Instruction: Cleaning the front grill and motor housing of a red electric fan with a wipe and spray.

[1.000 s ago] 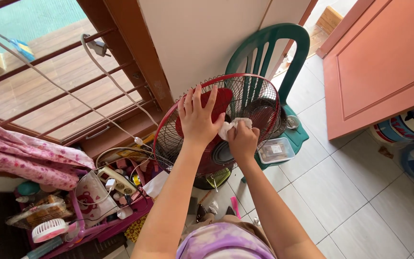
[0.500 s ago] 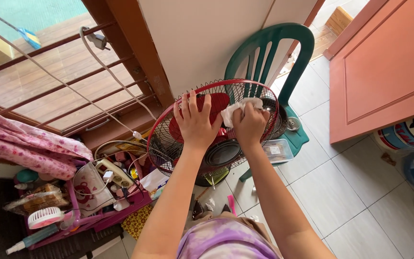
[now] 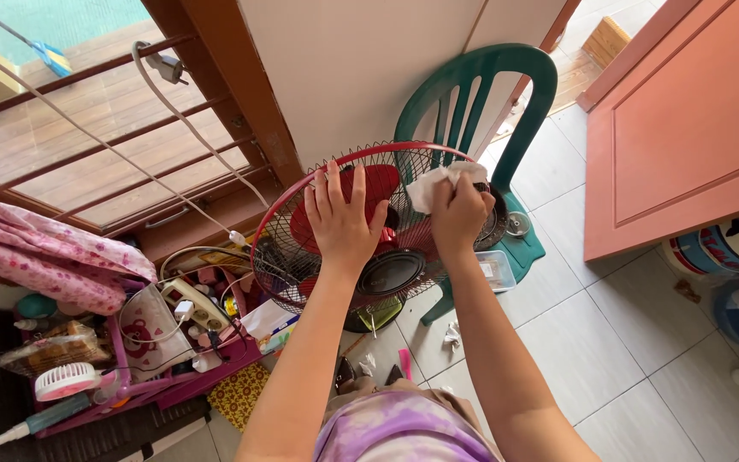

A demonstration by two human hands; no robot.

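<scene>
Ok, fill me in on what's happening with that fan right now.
A person is wiping a red fan that stands on the tiled floor in front of a green plastic chair. The left hand is spread flat on the wire grille, steadying it. The right hand presses a crumpled white tissue against the upper right part of the grille, near the rim. A pink basket full of odds and ends sits on the floor to the left.

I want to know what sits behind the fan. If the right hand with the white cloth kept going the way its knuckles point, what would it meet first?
The right hand presses the white cloth on the fan's wire guard. Beyond the rim, the green plastic chair probably comes first; depth is unclear.
</scene>
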